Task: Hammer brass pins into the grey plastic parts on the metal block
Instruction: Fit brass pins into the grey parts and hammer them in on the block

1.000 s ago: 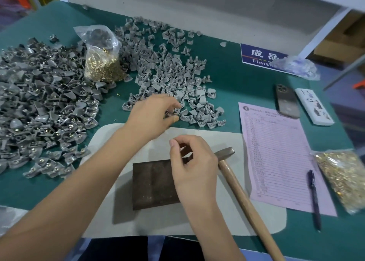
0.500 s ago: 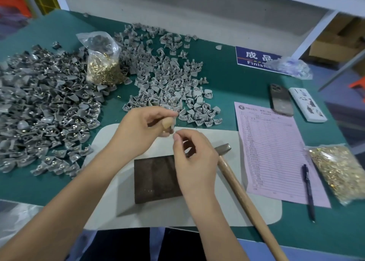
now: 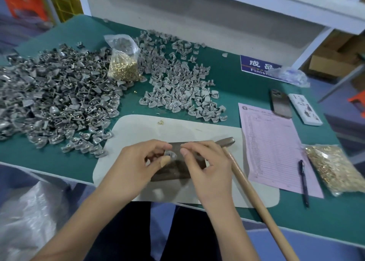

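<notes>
Green matting covers the table, which runs from a white shelf frame at the far side to the near edge where the person sits. On the far left lies a large heap of grey plastic parts, many showing brass; a smaller, paler heap lies to its right, with a clear bag of brass pins standing between them. A pale mat lies near the front, carrying the dark metal block. Both bare forearms reach in from the near side, meeting over the block. The left hand pinches a small grey plastic part in curled fingers above the block; the right hand has thumb and forefinger closed just beside that part, though whether they grip a pin cannot be told. A wooden-handled hammer lies just right of the right hand, head by the block. Further right lie a pink form, a pen and another bag of pins.
</notes>
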`<state>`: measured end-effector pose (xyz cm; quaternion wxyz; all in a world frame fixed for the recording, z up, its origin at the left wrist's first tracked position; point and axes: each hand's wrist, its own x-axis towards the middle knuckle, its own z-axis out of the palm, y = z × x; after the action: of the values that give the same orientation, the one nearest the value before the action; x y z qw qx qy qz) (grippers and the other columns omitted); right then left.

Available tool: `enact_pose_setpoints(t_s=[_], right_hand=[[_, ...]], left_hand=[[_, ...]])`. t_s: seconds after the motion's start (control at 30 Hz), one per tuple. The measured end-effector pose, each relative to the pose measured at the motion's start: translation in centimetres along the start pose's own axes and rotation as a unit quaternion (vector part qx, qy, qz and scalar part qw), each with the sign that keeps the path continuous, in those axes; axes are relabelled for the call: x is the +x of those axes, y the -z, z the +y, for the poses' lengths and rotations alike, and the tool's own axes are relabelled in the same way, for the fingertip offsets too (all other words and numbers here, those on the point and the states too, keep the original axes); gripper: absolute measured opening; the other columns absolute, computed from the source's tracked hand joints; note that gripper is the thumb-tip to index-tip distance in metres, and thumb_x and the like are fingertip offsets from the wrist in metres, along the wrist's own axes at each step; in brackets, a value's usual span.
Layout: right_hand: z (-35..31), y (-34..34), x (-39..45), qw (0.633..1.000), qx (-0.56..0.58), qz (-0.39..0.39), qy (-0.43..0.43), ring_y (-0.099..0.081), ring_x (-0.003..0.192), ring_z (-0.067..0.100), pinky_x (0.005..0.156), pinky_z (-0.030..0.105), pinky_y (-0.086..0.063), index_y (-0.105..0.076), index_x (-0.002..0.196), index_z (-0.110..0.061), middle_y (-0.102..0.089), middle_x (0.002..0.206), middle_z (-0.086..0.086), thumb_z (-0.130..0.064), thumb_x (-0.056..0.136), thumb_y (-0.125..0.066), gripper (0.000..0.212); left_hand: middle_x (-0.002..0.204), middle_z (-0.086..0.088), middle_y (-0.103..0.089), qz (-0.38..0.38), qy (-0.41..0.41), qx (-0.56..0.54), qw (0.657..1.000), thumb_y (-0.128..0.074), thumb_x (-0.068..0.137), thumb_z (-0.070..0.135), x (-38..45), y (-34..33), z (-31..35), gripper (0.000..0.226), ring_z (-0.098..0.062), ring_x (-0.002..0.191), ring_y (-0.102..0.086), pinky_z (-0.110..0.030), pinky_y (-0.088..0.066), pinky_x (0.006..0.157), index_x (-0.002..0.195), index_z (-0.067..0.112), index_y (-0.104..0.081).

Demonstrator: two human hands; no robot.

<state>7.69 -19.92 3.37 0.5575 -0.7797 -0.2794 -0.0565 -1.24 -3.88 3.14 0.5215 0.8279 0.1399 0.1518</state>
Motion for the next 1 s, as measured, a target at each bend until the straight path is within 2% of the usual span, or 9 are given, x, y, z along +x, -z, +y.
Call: enact_pose_setpoints(t_s=[0.07,0.13,0.3,0.37,0.47,0.6,0.77,0.87,1.0], right_hand=[[0.0,0.0,-0.2,1.0,-0.013,-0.007,0.003,-0.067,0.095,0.013,0.084,0.017,-0.047,-0.08,0.093,-0.022,-0.07,0.092,-0.012,-0.015,0.087,-0.077,0.01],[0.1,0.2,-0.3,1.0,-0.021,-0.01,-0.004,-0.066,0.096,0.011,0.084,0.015,-0.046,-0.079,0.093,-0.023,-0.069,0.092,-0.012,-0.013,0.087,-0.077,0.011],[0.1,0.4,-0.7,0.999,-0.039,-0.019,-0.019,-0.065,0.096,0.01,0.084,0.014,-0.044,-0.078,0.092,-0.024,-0.07,0.092,-0.012,-0.008,0.088,-0.077,0.016],[0.1,0.5,-0.7,0.999,-0.039,-0.024,-0.021,-0.065,0.096,0.008,0.083,0.012,-0.044,-0.078,0.092,-0.024,-0.07,0.092,-0.013,-0.009,0.088,-0.077,0.016],[0.0,0.7,-0.8,0.999,-0.034,-0.024,-0.031,-0.065,0.096,0.006,0.084,0.01,-0.043,-0.078,0.092,-0.024,-0.07,0.092,-0.013,-0.008,0.088,-0.076,0.016],[0.1,0.9,-0.8,0.998,-0.041,-0.021,-0.038,-0.063,0.095,0.003,0.083,0.01,-0.042,-0.078,0.092,-0.022,-0.071,0.091,-0.012,-0.007,0.089,-0.076,0.015],[0.1,1.1,-0.8,0.998,-0.056,-0.018,-0.037,-0.062,0.093,0.005,0.079,0.007,-0.038,-0.078,0.09,-0.022,-0.071,0.088,-0.011,-0.007,0.088,-0.076,0.015],[0.1,1.2,-0.8,0.997,-0.065,-0.016,-0.038,-0.061,0.091,0.005,0.078,0.007,-0.037,-0.077,0.089,-0.022,-0.07,0.087,-0.013,-0.008,0.088,-0.077,0.014],[0.3,1.3,-1.0,0.997,-0.058,-0.014,-0.043,-0.061,0.092,0.002,0.077,0.006,-0.037,-0.077,0.09,-0.023,-0.07,0.088,-0.015,-0.009,0.088,-0.077,0.014]], left_hand=[[0.087,0.023,-0.072,0.001,-0.009,0.05,0.999,-0.077,0.086,0.028,-0.4,-0.1,0.1,0.018,-0.002,0.08,-0.065,-0.012,-0.046,0.068,0.1,0.038,-0.072],[0.084,0.02,-0.068,0.016,-0.027,0.119,0.992,-0.075,0.084,0.036,-0.6,-0.1,0.3,0.016,-0.002,0.084,-0.06,-0.022,-0.049,0.072,0.1,0.039,-0.07],[0.087,0.013,-0.056,0.029,-0.068,0.192,0.979,-0.073,0.085,0.034,-0.4,-0.4,1.0,0.011,-0.011,0.094,-0.05,-0.039,-0.048,0.082,0.096,0.031,-0.07],[0.089,0.014,-0.055,0.018,-0.062,0.196,0.978,-0.071,0.086,0.039,-0.4,-0.5,1.0,0.018,-0.01,0.096,-0.049,-0.039,-0.048,0.083,0.102,0.033,-0.069],[0.103,0.019,-0.053,-0.004,-0.063,0.229,0.971,-0.068,0.085,0.046,-0.7,0.0,1.0,0.038,-0.008,0.107,-0.046,-0.034,-0.048,0.086,0.121,0.038,-0.06],[0.109,0.018,-0.051,-0.053,-0.113,0.227,0.966,-0.068,0.083,0.025,-0.2,0.7,1.4,0.047,-0.009,0.11,-0.042,-0.03,-0.044,0.093,0.128,0.038,-0.059],[0.093,0.019,-0.053,-0.099,-0.111,0.255,0.955,-0.064,0.088,0.029,1.7,0.5,2.4,0.029,-0.005,0.097,-0.044,-0.03,-0.047,0.085,0.113,0.043,-0.069],[0.084,0.018,-0.057,-0.117,-0.066,0.23,0.964,-0.066,0.088,0.024,2.9,0.3,2.8,0.021,-0.001,0.084,-0.053,-0.031,-0.05,0.08,0.097,0.04,-0.075],[0.077,0.015,-0.071,-0.093,-0.007,0.203,0.975,-0.073,0.084,0.025,3.8,0.2,2.9,0.008,0.003,0.076,-0.063,-0.021,-0.05,0.074,0.087,0.031,-0.078]])
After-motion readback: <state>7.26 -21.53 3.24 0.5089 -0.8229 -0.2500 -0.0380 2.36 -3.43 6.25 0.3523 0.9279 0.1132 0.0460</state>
